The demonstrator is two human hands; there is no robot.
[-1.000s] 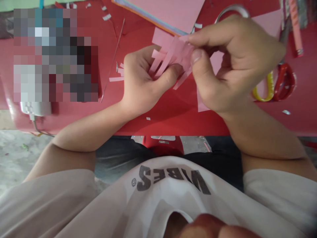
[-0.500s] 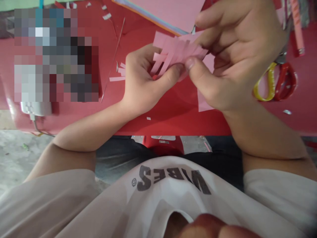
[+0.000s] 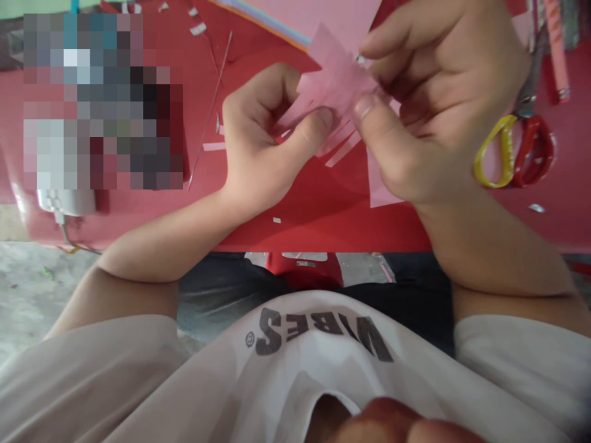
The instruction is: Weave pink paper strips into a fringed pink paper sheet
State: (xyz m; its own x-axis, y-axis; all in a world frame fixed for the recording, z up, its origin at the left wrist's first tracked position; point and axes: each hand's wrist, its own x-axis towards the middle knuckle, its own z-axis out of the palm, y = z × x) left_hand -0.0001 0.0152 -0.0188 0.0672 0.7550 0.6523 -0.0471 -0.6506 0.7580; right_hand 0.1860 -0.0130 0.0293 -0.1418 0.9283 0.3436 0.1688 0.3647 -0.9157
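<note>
A pink fringed paper [image 3: 330,92], cut into strips that fan out, is held up between both hands over the red table. My left hand [image 3: 268,138] pinches its left side, thumb in front and fingers behind. On the other side, my right hand [image 3: 429,104] grips the paper between thumb and fingers; the fingertips behind it are partly hidden. Below my right hand lies a flat pink paper piece [image 3: 381,184], mostly covered by the hand.
Scissors [image 3: 524,141] with yellow and red handles lie to the right. Coloured paper sheets [image 3: 323,18] are at the back. A thin stick [image 3: 211,111], paper scraps [image 3: 215,146] and a white charger [image 3: 69,200] with a cable are on the left of the red table [image 3: 314,227].
The pink fringed paper has turned and its strips now spread out more, pointing up and down. My left hand has shifted slightly left; my right hand stays nearly in place.
</note>
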